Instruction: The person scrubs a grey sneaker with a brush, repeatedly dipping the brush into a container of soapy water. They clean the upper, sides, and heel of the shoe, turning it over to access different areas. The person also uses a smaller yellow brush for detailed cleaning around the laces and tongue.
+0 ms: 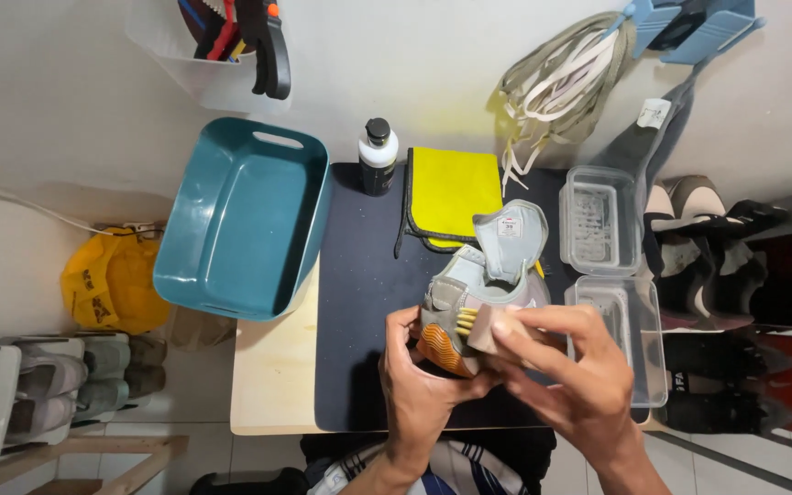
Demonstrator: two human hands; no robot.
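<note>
A grey sneaker (483, 284) with an orange sole and its tongue pulled up is held over a dark mat (359, 275) on a small wooden table (272, 376). My left hand (419, 376) grips the shoe from below at the sole. My right hand (566, 367) holds a small brush (483, 325) with pale bristles pressed against the shoe's side.
A teal plastic tub (240, 215) sits at the table's left. A dark bottle with a white label (378, 158) and a yellow cloth (451, 192) lie at the back. Two clear plastic containers (602, 220) stand to the right. Shoelaces (561, 78) hang on the wall; shoes fill racks on both sides.
</note>
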